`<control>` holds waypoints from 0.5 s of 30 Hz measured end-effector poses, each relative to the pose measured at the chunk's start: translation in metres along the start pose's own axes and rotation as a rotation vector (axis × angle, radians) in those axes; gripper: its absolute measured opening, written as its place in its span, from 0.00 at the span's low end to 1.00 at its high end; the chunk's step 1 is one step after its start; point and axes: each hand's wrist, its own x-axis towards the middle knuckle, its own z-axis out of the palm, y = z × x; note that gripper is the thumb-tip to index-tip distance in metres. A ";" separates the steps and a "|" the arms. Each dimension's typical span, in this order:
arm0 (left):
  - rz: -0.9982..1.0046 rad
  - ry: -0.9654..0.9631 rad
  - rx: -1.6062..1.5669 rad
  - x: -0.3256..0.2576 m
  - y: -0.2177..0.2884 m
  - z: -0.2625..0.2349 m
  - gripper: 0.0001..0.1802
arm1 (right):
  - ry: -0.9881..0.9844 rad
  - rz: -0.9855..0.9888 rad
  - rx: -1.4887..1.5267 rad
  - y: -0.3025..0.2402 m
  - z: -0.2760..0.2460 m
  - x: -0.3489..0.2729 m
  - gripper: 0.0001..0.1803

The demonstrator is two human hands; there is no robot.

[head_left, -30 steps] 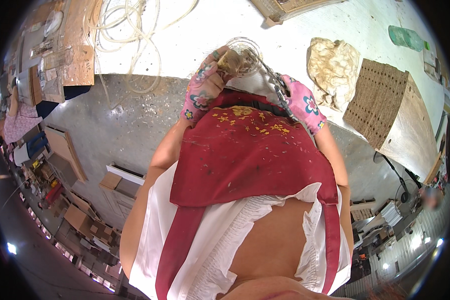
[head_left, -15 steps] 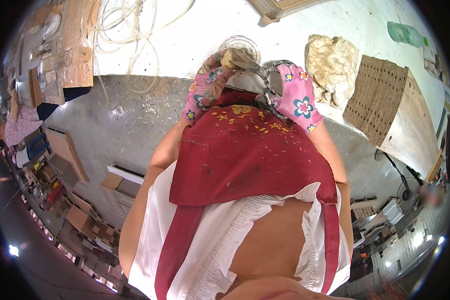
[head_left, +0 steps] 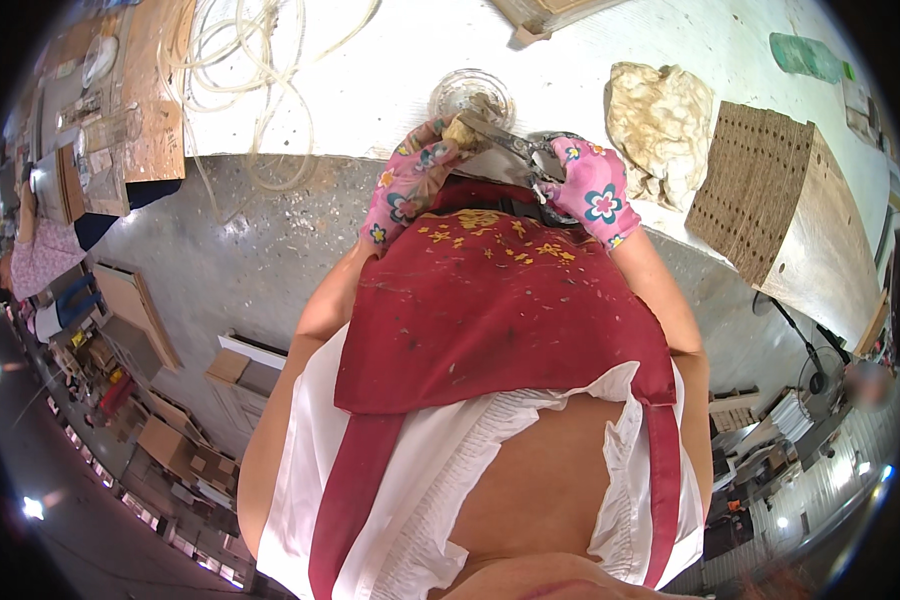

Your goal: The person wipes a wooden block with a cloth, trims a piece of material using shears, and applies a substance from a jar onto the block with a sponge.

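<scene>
Over the desk (head_left: 390, 90) edge, the left hand (head_left: 407, 190) pinches a small tan lump (head_left: 460, 130) while the right hand (head_left: 592, 190) squeezes shears (head_left: 510, 148) closed on it; a slipping blade could nick the gloved fingers

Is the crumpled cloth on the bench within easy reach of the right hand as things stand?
Probably yes. The cloth lies just beyond the right hand with bare bench between, but that hand is gripping shears, so it isn't free.
</scene>
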 end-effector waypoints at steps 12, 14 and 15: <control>0.179 -0.016 -0.081 -0.001 0.006 0.015 0.27 | -0.202 0.335 0.278 -0.005 -0.006 0.000 0.20; 0.185 -0.022 -0.056 -0.001 0.007 0.015 0.28 | -0.129 0.237 0.297 -0.003 0.001 -0.003 0.25; 0.182 -0.020 -0.039 -0.002 0.008 0.015 0.28 | -0.076 0.184 0.222 -0.003 0.003 -0.005 0.26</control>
